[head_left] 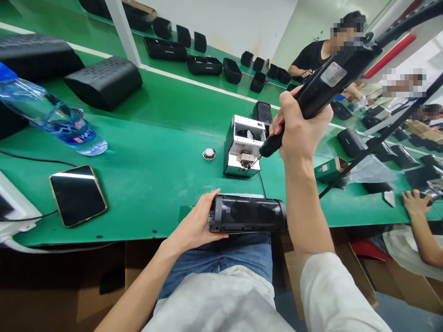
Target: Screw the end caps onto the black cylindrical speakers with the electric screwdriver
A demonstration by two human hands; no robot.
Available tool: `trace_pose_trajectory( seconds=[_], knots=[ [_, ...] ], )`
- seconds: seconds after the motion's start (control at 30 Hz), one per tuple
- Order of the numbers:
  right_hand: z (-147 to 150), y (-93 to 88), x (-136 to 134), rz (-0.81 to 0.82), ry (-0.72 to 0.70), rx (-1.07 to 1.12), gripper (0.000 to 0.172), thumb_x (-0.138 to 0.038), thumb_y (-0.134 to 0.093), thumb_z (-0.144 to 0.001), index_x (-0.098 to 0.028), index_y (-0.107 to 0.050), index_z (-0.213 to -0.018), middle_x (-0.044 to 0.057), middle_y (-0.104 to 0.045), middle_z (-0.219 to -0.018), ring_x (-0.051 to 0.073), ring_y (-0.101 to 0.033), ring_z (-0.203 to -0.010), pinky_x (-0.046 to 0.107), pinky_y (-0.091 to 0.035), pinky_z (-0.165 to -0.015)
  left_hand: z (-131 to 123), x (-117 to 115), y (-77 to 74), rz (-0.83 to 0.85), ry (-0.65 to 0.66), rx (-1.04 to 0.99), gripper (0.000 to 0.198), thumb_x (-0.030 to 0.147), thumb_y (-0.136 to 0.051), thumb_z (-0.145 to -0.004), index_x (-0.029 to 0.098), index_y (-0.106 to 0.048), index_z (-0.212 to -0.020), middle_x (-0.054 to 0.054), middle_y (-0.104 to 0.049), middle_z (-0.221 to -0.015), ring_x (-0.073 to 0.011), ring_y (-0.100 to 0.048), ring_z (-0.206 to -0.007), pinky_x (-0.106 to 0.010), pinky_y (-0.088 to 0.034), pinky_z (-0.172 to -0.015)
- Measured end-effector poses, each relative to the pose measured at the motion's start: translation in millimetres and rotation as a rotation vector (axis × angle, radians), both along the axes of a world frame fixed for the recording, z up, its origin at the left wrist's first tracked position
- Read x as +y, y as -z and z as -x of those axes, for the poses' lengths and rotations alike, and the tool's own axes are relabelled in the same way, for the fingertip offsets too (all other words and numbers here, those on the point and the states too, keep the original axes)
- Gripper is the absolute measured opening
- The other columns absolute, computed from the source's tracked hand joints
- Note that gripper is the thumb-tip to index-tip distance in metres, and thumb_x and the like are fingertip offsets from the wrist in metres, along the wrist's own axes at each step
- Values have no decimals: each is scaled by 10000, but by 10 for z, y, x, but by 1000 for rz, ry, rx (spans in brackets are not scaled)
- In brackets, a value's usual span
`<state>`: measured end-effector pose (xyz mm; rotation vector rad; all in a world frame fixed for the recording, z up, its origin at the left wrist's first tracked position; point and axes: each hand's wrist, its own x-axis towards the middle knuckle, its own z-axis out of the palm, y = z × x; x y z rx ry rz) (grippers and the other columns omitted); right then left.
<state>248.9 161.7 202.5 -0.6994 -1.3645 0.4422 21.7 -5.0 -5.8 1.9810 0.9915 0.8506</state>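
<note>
Gripped in my right hand (pixel 302 122) is a black electric screwdriver (pixel 320 83), tilted down to the left. Its bit tip reaches the front of a white and black screw feeder box (pixel 244 138), by the small metal outlet. My left hand (pixel 197 219) is wrapped round the left end of a black speaker (pixel 251 213) at the table's front edge. The speaker lies on its side, its dark front facing up toward me. Between the left hand and the feeder, a small round silver part (pixel 209 154) sits on the green table (pixel 155 184).
To the left are a phone (pixel 79 195), a water bottle (pixel 51 115) and a black speaker housing (pixel 104 82). Several black housings (pixel 204 65) line the bench behind. A green box (pixel 331 169) stands right. A co-worker's hand (pixel 416 202) rests farther right.
</note>
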Motion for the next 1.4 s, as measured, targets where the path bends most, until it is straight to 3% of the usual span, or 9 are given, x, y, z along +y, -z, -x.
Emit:
trace_pose_trajectory(
  seconds=[0.17,0.37,0.67,0.83,1.1,1.3,1.4],
  knots=[
    [64,-158,-414,78,-21,55,373,-470,-923,-916,-280,-612,-836,-89,-430,-574,107,-387,-413,313,-367,-403,2,6,-5,-1,6,-9,1294,356,-1029,-800,341,-178,-1775,-201,-464,-1708,-465,-494,-1600,-683,-487,-1299],
    [178,-370,-901,137,-158,129,195,-195,-831,-927,-262,-658,-863,-82,-437,-601,111,-431,-423,296,-371,-415,5,1,-7,2,0,-11,1287,338,-1026,-795,347,-187,-1770,-194,-466,-1711,-462,-494,-1604,-680,-491,-1298],
    [212,-394,-980,178,-146,140,212,-221,-868,-886,-277,-663,-875,-82,-440,-585,115,-437,-415,295,-386,-414,1,-10,-5,39,1,1,1323,319,-1047,-772,369,-171,-1762,-190,-445,-1727,-463,-462,-1625,-713,-462,-1314],
    [226,-340,-962,221,-153,145,179,-241,-861,-885,-276,-685,-885,-91,-466,-581,99,-428,-406,284,-391,-401,2,-14,-8,36,-1,-4,1314,318,-1046,-778,365,-176,-1762,-196,-444,-1727,-467,-470,-1620,-701,-482,-1299],
    [283,-139,-972,273,-284,161,159,-206,-860,-937,-238,-705,-941,-96,-548,-580,106,-514,-407,267,-470,-431,-11,-29,-5,29,-7,-52,1332,324,-1091,-722,329,-221,-1731,-206,-451,-1706,-454,-473,-1607,-676,-432,-1331],
    [275,186,-1116,289,-274,74,199,-151,-875,-898,-253,-714,-955,-39,-620,-630,149,-556,-452,318,-480,-444,-40,38,4,3,33,-100,1311,470,-1133,-610,254,-354,-1643,-200,-583,-1512,-449,-601,-1406,-609,-532,-1209],
    [242,248,-1139,271,-289,80,225,-148,-888,-864,-266,-707,-926,-24,-618,-649,167,-544,-456,345,-467,-430,-66,73,80,-50,18,-84,1343,532,-1133,-583,245,-351,-1636,-199,-596,-1454,-441,-620,-1326,-593,-551,-1152]
  ],
)
